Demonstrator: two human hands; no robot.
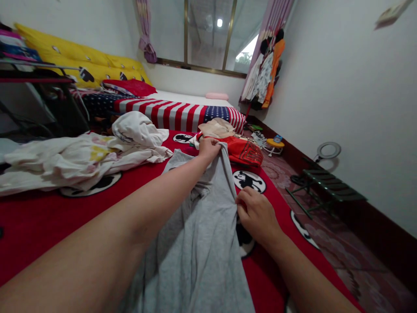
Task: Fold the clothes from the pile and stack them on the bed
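A light grey garment (pixel 202 243) of thin cloth lies lengthwise over the red patterned bedspread (pixel 29 221), its near end running out of the picture at the bottom. My left hand (pixel 209 148) reaches across it and pinches its far right corner. Lower down on the same right edge, my right hand (pixel 256 213) grips the cloth between thumb and curled fingers. Just beyond my left hand sits a pile with a red garment (pixel 244 150) with dark trim and a beige piece of cloth (pixel 216 127).
Crumpled white clothes (pixel 81 156) lie on the left. Behind stands another bed with a striped, starred cover (pixel 176 114). On the floor to the right are a green folding stool (pixel 332 182), a ring light (pixel 329 150) and a small yellow stool (pixel 275 143).
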